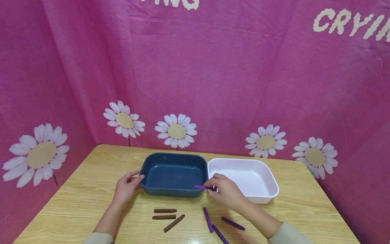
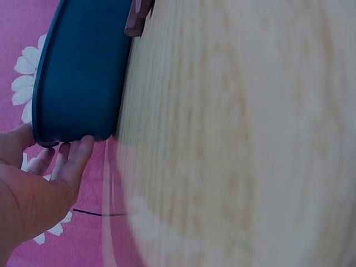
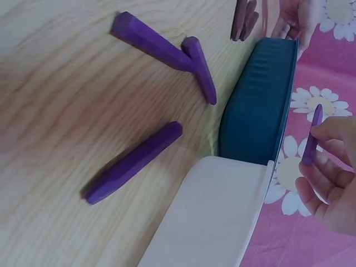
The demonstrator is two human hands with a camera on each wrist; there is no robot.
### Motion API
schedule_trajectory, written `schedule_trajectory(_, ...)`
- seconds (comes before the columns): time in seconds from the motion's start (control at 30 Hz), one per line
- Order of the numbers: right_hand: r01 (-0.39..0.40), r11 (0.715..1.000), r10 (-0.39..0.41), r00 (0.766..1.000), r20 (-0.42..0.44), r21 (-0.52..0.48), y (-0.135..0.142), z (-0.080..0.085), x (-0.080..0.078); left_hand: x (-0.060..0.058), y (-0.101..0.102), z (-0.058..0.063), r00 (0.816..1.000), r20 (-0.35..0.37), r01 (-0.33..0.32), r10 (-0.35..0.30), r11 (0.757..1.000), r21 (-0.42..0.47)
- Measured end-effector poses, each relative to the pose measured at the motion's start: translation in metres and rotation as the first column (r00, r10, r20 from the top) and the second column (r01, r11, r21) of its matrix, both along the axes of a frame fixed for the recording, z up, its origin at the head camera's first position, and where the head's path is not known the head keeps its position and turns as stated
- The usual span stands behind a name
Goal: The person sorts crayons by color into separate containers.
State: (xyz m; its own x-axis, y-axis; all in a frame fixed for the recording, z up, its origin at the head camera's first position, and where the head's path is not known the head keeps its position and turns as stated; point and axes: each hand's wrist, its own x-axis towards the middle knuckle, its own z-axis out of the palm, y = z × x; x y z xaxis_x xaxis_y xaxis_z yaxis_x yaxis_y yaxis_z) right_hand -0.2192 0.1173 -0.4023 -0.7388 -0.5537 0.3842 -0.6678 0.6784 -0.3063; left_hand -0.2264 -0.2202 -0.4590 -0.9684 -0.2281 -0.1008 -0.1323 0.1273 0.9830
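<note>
My right hand (image 1: 226, 192) pinches a purple crayon (image 3: 313, 133) between thumb and fingers. The crayon is above the near right corner of a dark blue bin (image 1: 173, 193), its tip pointing left over the bin. My left hand (image 1: 126, 188) holds that bin's left end, thumb at the rim and fingers against the outer wall in the left wrist view. A white bin (image 1: 262, 200) stands against the blue one on the right. Below my right hand lie three purple crayons (image 1: 233, 223); three brown crayons (image 1: 164, 217) lie in front of the blue bin.
Both bins stand on a light wooden table (image 1: 100, 169). Behind it and along its sides hangs a pink cloth (image 1: 213, 84) printed with white daisies and lettering.
</note>
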Motion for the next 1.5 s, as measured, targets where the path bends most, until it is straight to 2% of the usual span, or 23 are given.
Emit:
schedule_trajectory(0.5,-0.03,0.996,0.024,0.997,0.071,0.084,-0.035,-0.001,-0.017,0.0,0.001,0.0,1.0,-0.006,-0.008,0.008,1.0,-0.019)
schedule_trajectory(0.93,-0.023,0.996,0.013,0.992,0.127,0.082,-0.055,-0.01,-0.036,0.0,0.001,-0.002,1.0,-0.012,-0.007,0.007,1.0,0.012)
schedule_trajectory(1.23,-0.011,0.996,-0.012,0.967,0.255,0.091,-0.065,-0.023,-0.051,-0.001,0.002,-0.001,1.0,-0.001,-0.01,0.01,1.0,0.014)
schedule_trajectory(1.5,-0.011,0.997,-0.018,0.937,0.35,0.082,-0.078,-0.03,-0.058,0.0,0.001,-0.002,1.0,0.002,-0.015,0.015,1.0,0.015)
